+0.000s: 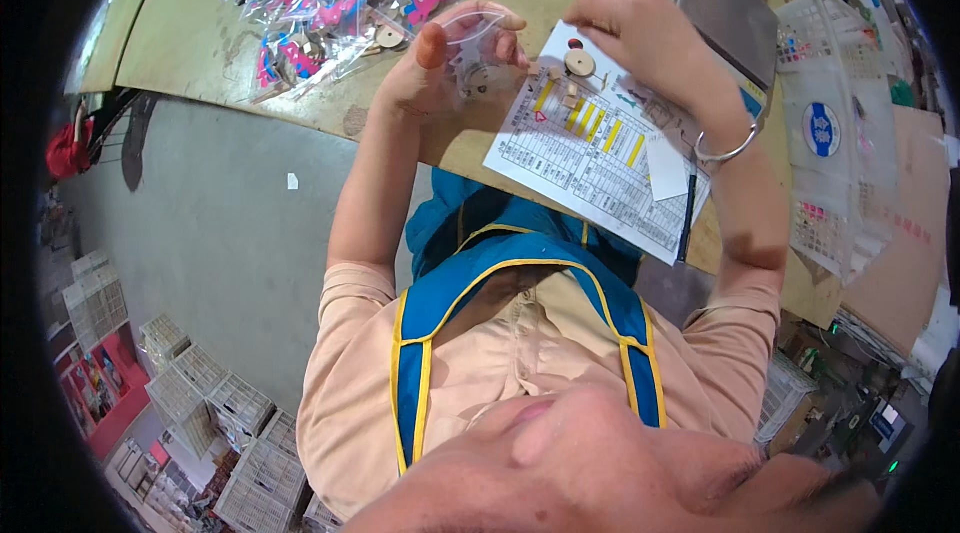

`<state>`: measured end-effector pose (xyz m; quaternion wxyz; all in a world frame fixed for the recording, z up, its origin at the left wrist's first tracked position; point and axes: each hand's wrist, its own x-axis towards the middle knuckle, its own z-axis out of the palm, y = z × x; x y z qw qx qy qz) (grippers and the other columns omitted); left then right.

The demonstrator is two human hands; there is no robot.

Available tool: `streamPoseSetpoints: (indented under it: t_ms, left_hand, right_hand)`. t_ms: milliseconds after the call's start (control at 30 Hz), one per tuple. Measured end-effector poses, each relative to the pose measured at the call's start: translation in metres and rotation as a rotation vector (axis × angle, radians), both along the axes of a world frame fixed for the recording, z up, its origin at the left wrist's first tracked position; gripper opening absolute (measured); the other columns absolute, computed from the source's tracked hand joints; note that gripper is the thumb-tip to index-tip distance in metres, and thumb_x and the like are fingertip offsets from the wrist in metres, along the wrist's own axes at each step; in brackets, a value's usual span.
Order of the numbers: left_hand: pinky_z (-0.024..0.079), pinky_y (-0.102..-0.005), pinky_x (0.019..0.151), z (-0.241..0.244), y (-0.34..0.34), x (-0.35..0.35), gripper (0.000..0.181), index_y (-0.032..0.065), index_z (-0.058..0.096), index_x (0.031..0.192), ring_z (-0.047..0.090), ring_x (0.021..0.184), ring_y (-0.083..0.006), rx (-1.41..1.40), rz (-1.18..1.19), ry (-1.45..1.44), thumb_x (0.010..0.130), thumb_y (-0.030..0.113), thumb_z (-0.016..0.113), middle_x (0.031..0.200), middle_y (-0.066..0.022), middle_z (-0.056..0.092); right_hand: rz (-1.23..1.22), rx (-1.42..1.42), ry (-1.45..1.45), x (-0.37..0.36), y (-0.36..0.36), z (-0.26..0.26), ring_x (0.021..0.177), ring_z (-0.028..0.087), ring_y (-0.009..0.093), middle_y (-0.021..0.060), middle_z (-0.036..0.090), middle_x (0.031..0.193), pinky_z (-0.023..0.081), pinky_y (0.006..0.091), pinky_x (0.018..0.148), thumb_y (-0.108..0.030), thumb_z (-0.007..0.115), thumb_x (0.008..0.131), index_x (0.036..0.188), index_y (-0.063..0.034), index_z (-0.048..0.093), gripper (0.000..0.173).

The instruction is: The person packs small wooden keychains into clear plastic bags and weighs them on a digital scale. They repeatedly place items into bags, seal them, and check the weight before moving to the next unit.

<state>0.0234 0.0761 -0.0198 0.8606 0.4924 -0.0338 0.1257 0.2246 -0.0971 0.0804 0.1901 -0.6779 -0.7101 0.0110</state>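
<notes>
My left hand [457,56] holds a clear plastic bag [472,60] with its mouth gaping; small parts show dimly inside. Over the top of a printed sheet [555,161] my right hand [626,19] is bent downward, its fingertips blurred and partly hidden, so any hold cannot be told. On the sheet lie a round wooden disc [580,63], small wooden blocks [571,96], a dark red round piece [575,43] and a blank white slip [667,165]. A black pen [687,218] lies along the sheet's right edge. Filled clear bags [337,0] with pink, blue and wooden pieces are piled at the upper left.
A grey box-like device [720,15] stands right of the sheet. Beyond it are white plastic baskets [817,225] with small parts. The table's near edge [300,129] runs in front of me. White crates [247,484] are stacked on the floor at the lower left.
</notes>
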Motion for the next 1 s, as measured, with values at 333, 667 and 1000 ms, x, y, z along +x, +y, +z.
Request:
streamPoseSetpoints:
  t_ms: [333,667,1000]
  left_hand:
    - [0.056,-0.0410,0.100,-0.001,0.001,0.000,0.106,0.0000,0.064,0.126,0.069,0.102,-0.0246,0.009,0.038,0.013,0.067,0.087,0.072,0.094,-0.0067,0.064]
    - [0.057,-0.0434,0.101,0.001,-0.002,-0.001,0.102,-0.0014,0.062,0.128,0.070,0.101,-0.0256,0.000,0.030,0.016,0.069,0.081,0.077,0.096,-0.0077,0.065]
    - [0.058,-0.0442,0.103,0.006,-0.001,-0.009,0.102,0.0042,0.057,0.130,0.072,0.108,-0.0289,0.066,0.040,0.126,0.066,0.080,0.078,0.105,-0.0093,0.067]
  right_hand:
    - [-0.103,-0.074,-0.160,-0.008,-0.021,-0.063,0.093,0.068,0.031,0.0130,0.070,0.095,0.054,0.0432,0.082,-0.013,0.070,0.091,0.104,-0.0042,0.075,0.017]
    - [-0.120,0.152,0.371,-0.019,-0.005,-0.002,0.079,0.072,0.024,0.0137,0.074,0.093,0.057,0.0344,0.071,-0.019,0.070,0.097,0.104,-0.0024,0.076,0.019]
    - [0.187,0.168,0.412,-0.056,0.058,0.011,0.067,0.072,0.012,0.0081,0.071,0.088,0.058,0.0235,0.061,-0.004,0.067,0.096,0.107,-0.0001,0.072,0.012]
